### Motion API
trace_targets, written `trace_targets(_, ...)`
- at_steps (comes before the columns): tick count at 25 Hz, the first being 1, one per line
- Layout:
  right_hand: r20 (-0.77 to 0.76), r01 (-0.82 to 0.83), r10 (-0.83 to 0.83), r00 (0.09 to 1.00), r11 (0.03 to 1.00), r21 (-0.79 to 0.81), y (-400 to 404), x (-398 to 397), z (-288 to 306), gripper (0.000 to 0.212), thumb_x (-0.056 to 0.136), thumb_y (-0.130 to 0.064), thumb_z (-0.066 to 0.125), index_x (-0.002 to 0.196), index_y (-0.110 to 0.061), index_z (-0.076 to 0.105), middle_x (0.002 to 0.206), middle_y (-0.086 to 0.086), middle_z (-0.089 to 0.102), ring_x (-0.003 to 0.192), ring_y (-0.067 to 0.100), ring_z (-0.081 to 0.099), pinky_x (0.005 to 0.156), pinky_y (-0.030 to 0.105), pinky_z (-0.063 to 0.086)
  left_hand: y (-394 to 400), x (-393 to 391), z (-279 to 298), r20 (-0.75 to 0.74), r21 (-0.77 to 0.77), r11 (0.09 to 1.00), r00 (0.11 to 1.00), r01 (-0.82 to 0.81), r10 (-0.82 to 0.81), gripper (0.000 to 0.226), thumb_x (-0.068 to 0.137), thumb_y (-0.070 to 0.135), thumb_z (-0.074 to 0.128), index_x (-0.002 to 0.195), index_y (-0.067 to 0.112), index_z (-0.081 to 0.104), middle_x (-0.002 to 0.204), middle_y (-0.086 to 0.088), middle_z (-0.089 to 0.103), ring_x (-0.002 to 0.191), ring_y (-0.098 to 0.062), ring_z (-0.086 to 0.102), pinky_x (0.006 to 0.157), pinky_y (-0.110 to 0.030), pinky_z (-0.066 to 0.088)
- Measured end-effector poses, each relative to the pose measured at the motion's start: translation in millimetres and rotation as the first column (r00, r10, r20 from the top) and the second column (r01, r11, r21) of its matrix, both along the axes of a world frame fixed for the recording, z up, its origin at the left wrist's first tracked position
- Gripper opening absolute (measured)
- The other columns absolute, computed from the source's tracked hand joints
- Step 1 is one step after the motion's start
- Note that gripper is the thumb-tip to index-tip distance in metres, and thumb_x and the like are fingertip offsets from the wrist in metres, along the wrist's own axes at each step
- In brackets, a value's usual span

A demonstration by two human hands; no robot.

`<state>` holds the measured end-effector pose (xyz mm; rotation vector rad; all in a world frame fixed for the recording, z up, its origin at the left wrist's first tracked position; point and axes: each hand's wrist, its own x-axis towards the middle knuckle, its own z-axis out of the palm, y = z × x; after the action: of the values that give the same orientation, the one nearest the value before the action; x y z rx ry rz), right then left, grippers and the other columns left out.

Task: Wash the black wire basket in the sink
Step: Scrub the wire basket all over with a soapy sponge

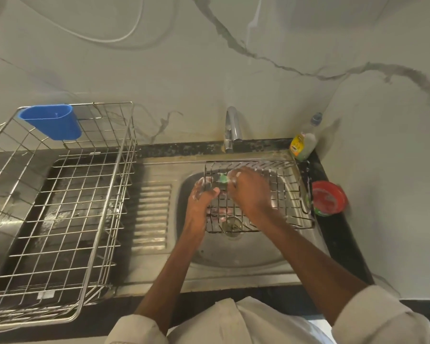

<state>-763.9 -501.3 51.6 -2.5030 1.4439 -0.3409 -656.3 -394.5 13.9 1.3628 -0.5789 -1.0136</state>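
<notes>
The black wire basket (287,194) lies across the steel sink bowl (233,256), streaked with white foam. My left hand (202,197) grips the basket's left edge, soapy fingers curled round the wires. My right hand (248,192) is inside the basket and holds a green scrub sponge (223,178) against the far-left wires. The sponge is mostly hidden by my fingers. The sink drain (231,225) shows through the basket's near wires.
A chrome tap (232,129) stands behind the sink. A dish-soap bottle (304,142) sits at the back right corner, a red soap tub (328,198) on the right counter. A large steel dish rack (60,207) with a blue cup (52,121) fills the left.
</notes>
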Motion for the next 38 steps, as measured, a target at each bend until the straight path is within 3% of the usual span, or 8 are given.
trace_targets(5,-0.147,-0.365,0.412,0.899,0.891,0.269,17,-30,-4,0.022,0.093,-0.018,0.067,0.110,-0.024,0.078,0.100,-0.001,0.078,0.080,0.010,0.064,0.076,0.022,0.049,1,9,-12,-0.025,0.020,0.998,0.998,-0.062,0.063,0.079,0.078,0.062,0.082,0.147,0.030,0.059,0.142,-0.003,0.071,0.130,-0.031,0.067,0.103,-0.073,0.052)
trace_targets(10,0.045,0.061,-0.057,0.997,0.994,-0.090,-8,-26,1,0.019,0.098,-0.029,0.064,0.112,-0.028,0.077,0.107,-0.006,0.076,0.090,0.012,0.069,0.075,0.023,0.049,1,1,-7,-0.015,-0.002,1.000,1.000,-0.018,0.018,0.083,0.080,0.063,0.082,0.152,0.034,0.053,0.149,0.001,0.066,0.134,-0.030,0.065,0.103,-0.072,0.053)
trace_targets(12,0.008,-0.023,0.024,1.000,0.999,-0.028,-7,-30,-1,0.020,0.097,-0.025,0.066,0.114,-0.026,0.077,0.110,-0.004,0.076,0.098,0.014,0.069,0.082,0.022,0.047,0,2,-3,-0.005,-0.006,0.999,0.999,-0.032,0.032,0.069,0.082,0.057,0.079,0.145,0.036,0.059,0.143,0.003,0.069,0.131,-0.025,0.067,0.103,-0.065,0.055)
trace_targets(16,-0.285,-0.297,0.341,0.896,0.937,0.184,3,-45,-5,0.020,0.094,-0.027,0.067,0.111,-0.030,0.077,0.110,-0.007,0.077,0.104,0.015,0.069,0.106,0.040,0.040,-1,12,-14,-0.013,-0.017,0.998,0.999,-0.053,0.053,0.088,0.075,0.068,0.083,0.151,0.032,0.056,0.148,-0.001,0.067,0.134,-0.035,0.065,0.109,-0.073,0.048)
trace_targets(21,-0.098,0.041,-0.057,0.993,0.987,-0.158,-30,-33,-8,0.021,0.096,-0.033,0.062,0.113,-0.028,0.074,0.103,-0.005,0.076,0.093,0.015,0.068,0.091,0.035,0.043,1,7,-6,-0.023,0.001,1.000,1.000,-0.006,0.006,0.074,0.088,0.045,0.077,0.154,0.024,0.053,0.139,-0.007,0.073,0.115,-0.044,0.075,0.095,-0.061,0.061)
trace_targets(27,-0.244,-0.309,0.367,0.898,0.919,0.246,-12,-59,-10,0.029,0.088,-0.028,0.070,0.116,-0.028,0.077,0.114,-0.005,0.077,0.102,0.015,0.071,0.106,0.038,0.048,0,20,-39,-0.027,0.013,0.998,0.998,-0.054,0.054,0.087,0.075,0.064,0.087,0.151,0.036,0.055,0.150,-0.004,0.065,0.132,-0.054,0.061,0.107,-0.081,0.044)
trace_targets(33,-0.088,-0.017,0.008,0.996,0.995,-0.094,-53,-54,-10,0.023,0.093,-0.021,0.063,0.111,-0.017,0.077,0.100,0.008,0.077,0.092,0.025,0.072,0.079,0.031,0.054,0,5,-12,-0.070,-0.009,1.000,0.997,-0.021,0.020,0.075,0.085,0.043,0.078,0.152,0.025,0.052,0.137,-0.007,0.074,0.111,-0.050,0.074,0.091,-0.058,0.062)
trace_targets(38,-0.232,-0.368,0.446,0.865,0.876,0.313,-42,-72,-19,0.025,0.088,-0.014,0.071,0.112,-0.016,0.078,0.106,0.005,0.079,0.092,0.019,0.074,0.089,0.034,0.059,0,17,-14,-0.026,0.004,0.997,0.996,-0.083,0.083,0.082,0.076,0.061,0.086,0.148,0.034,0.057,0.144,-0.003,0.070,0.125,-0.050,0.067,0.106,-0.077,0.048)
